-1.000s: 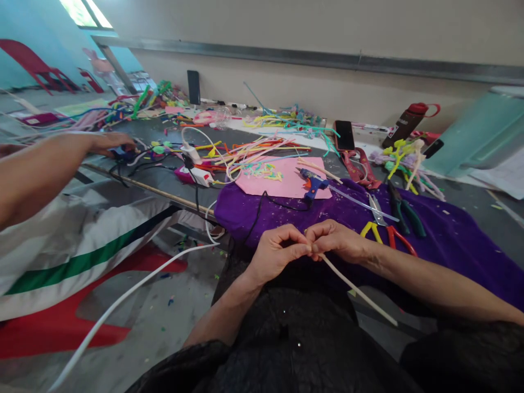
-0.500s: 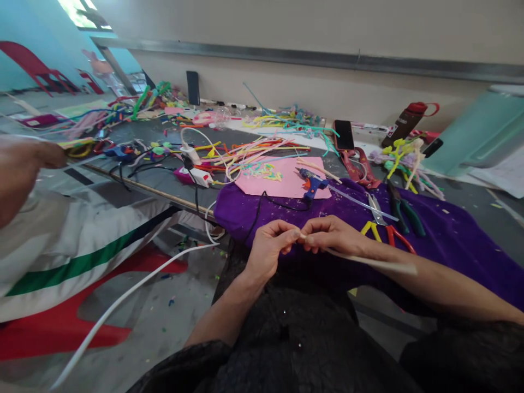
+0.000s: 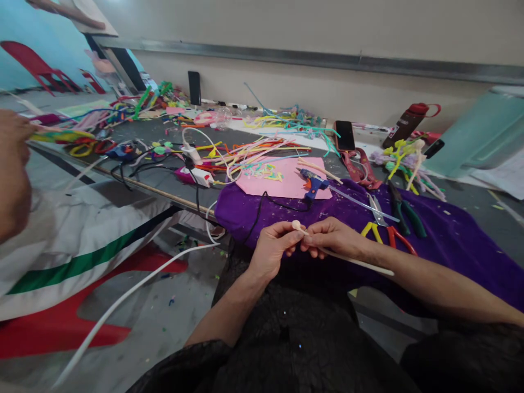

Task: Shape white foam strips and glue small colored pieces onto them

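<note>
Both hands pinch a cream pipe cleaner (image 3: 356,261) close to its end, above the near edge of the purple cloth (image 3: 454,240). My left hand (image 3: 272,245) grips beside a small rounded, coiled-looking tip that shows above the thumb. Fingers of my right hand (image 3: 331,236) close on the stem just to the right, and its straight tail runs out below my right wrist. Beyond the hands, a blue glue gun (image 3: 313,183) lies on a pink sheet (image 3: 262,185). Scissors with yellow and red handles (image 3: 379,215) and dark green pliers (image 3: 403,210) rest on the cloth.
Loose pipe cleaners (image 3: 262,147) and cut bits lie across the table. A power strip (image 3: 196,176), cords, a phone (image 3: 344,135) and a dark bottle (image 3: 405,124) stand or lie there. At left is another person's hand (image 3: 14,142); a white cable (image 3: 135,289) hangs nearby.
The rounded tip of the pipe cleaner now shows above my left thumb, and its tail reaches less far right. The other person's hand at left has shifted left; an arm appears at upper left.
</note>
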`<state>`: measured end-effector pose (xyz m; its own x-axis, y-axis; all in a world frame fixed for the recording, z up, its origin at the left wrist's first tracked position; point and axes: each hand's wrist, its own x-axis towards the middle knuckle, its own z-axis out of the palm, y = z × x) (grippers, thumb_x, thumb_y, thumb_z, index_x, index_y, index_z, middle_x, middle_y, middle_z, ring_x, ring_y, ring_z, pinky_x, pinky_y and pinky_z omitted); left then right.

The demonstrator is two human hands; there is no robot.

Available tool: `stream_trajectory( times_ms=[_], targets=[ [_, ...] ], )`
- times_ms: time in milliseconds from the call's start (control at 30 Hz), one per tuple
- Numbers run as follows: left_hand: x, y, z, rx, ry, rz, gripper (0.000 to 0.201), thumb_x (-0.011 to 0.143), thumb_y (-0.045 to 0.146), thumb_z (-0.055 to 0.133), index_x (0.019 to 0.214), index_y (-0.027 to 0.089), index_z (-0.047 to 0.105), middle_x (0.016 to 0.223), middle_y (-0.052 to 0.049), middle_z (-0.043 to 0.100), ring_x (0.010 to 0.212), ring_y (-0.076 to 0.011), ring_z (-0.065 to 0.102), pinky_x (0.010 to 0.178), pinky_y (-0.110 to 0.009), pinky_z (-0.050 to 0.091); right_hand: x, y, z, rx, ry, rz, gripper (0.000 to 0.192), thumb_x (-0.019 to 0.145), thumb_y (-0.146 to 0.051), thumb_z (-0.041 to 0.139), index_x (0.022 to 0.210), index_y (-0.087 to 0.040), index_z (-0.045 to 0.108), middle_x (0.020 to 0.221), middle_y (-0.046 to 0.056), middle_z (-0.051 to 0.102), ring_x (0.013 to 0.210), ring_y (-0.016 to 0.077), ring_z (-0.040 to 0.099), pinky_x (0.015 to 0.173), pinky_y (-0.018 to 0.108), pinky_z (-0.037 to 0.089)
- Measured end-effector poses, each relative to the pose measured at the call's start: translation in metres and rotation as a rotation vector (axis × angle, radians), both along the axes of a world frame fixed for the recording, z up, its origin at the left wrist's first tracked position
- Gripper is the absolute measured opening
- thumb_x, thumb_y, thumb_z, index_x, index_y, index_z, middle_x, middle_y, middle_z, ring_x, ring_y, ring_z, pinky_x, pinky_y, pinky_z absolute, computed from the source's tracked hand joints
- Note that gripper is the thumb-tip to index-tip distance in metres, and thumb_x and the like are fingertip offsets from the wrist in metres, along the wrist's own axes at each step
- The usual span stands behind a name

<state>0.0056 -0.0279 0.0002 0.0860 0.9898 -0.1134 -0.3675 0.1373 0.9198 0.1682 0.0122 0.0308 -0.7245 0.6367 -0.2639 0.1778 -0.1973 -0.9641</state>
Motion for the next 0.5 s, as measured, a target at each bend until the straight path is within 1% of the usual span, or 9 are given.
stream_trajectory(
  times_ms=[167,333,500],
  targets=[
    [0.0028,-0.0008,-0.0002,-0.016,-0.05,-0.025,0.016,0.062,0.026,0.072,0.071,0.014,0.065,0.052,0.002,0.058,0.042,-0.0041,0.045,0.041,-0.016,0.028,0.0,-0.0024,-0.002,-0.02,0.029,0.077,0.025,0.078,-0.036,0.059,0.079,-0.013,0.068,0.07,0.001,0.062,0.054,0.0058,0.052,0.049,0.017,0.04],
    [0.0018,-0.0004,-0.0017,-0.044,-0.145,-0.035,0.019,0.059,0.025,0.074,0.071,0.014,0.063,0.052,0.003,0.056,0.039,-0.0037,0.042,0.039,-0.017,0.026,0.0014,-0.0029,-0.0046,0.006,0.002,0.107,0.025,0.078,-0.037,0.059,0.078,-0.013,0.067,0.059,-0.001,0.058,0.051,0.0064,0.05,0.048,0.018,0.039],
    [-0.0021,-0.0003,-0.0006,-0.01,-0.123,-0.02,0.02,0.058,0.024,0.075,0.068,0.013,0.062,0.052,0.002,0.056,0.039,-0.0038,0.041,0.039,-0.017,0.026,0.0017,-0.004,-0.001,0.046,-0.029,0.118,0.026,0.077,-0.038,0.059,0.077,-0.013,0.067,0.054,-0.002,0.055,0.048,0.006,0.047,0.046,0.017,0.037]
  ],
)
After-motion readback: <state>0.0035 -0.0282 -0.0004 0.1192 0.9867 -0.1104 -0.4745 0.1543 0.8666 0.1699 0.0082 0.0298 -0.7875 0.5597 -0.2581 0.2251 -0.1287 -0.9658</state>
